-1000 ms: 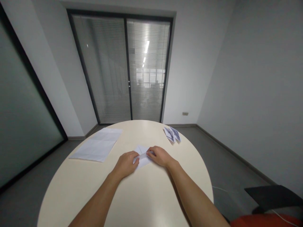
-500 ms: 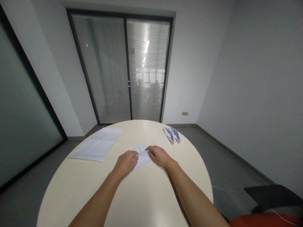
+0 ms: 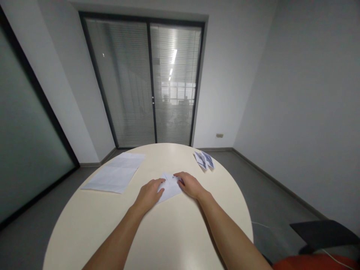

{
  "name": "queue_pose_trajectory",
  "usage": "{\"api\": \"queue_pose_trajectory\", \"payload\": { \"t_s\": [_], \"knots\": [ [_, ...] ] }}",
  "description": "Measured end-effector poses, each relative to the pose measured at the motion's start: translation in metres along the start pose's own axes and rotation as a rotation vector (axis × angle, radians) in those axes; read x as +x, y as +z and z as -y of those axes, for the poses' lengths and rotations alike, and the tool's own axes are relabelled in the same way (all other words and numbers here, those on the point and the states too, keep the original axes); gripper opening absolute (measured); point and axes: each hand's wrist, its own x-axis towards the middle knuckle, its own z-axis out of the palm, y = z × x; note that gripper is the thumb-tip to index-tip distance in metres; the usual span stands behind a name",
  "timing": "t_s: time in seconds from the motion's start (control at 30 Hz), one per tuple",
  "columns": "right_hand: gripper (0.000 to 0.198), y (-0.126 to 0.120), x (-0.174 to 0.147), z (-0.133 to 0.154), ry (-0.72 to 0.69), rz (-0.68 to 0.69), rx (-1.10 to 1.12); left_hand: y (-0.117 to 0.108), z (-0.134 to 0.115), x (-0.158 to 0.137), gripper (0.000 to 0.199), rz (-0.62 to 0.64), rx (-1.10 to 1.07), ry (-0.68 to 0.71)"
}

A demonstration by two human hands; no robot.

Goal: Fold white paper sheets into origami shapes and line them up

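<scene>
A small folded sheet of white paper (image 3: 169, 189) lies near the middle of the table, a crease line showing at its far end. My left hand (image 3: 150, 193) grips its left edge, with thumb and fingers a little apart. On the opposite side, my right hand (image 3: 189, 185) has its fingers bent over the right edge and its index finger reaching toward the far corner. Both hands hide the side edges of the paper.
The round cream table (image 3: 157, 240) carries a large white sheet (image 3: 118, 173) at the left and a folded printed paper (image 3: 204, 160) at the far right. A black and red chair (image 3: 323, 232) stands at lower right. Beyond is a glass door (image 3: 152, 82).
The raised fold across the middle of the small paper now lies flatter, and more of its surface shows. Both hands stay almost in place, with the left fingers slightly more apart.
</scene>
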Motion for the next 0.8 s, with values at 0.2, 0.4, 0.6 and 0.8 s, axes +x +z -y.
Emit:
{"api": "queue_pose_trajectory", "payload": {
  "t_s": [0.2,0.4,0.6,0.8],
  "knots": [
    [0.043,0.004,0.001,-0.006,-0.001,-0.051,0.016,0.003,0.002,0.003,0.04,-0.04,-0.025,0.094],
    [0.046,0.005,0.001,-0.008,0.011,-0.092,0.027,0.008,0.006,0.003,0.041,-0.038,-0.005,0.306],
    [0.048,0.006,0.001,-0.008,0.017,-0.105,0.036,0.004,-0.006,-0.004,0.032,-0.017,0.014,0.35],
    [0.041,-0.001,0.003,0.003,0.022,-0.14,-0.161,0.004,-0.018,-0.007,0.041,0.012,0.092,0.289]
  ]
}}
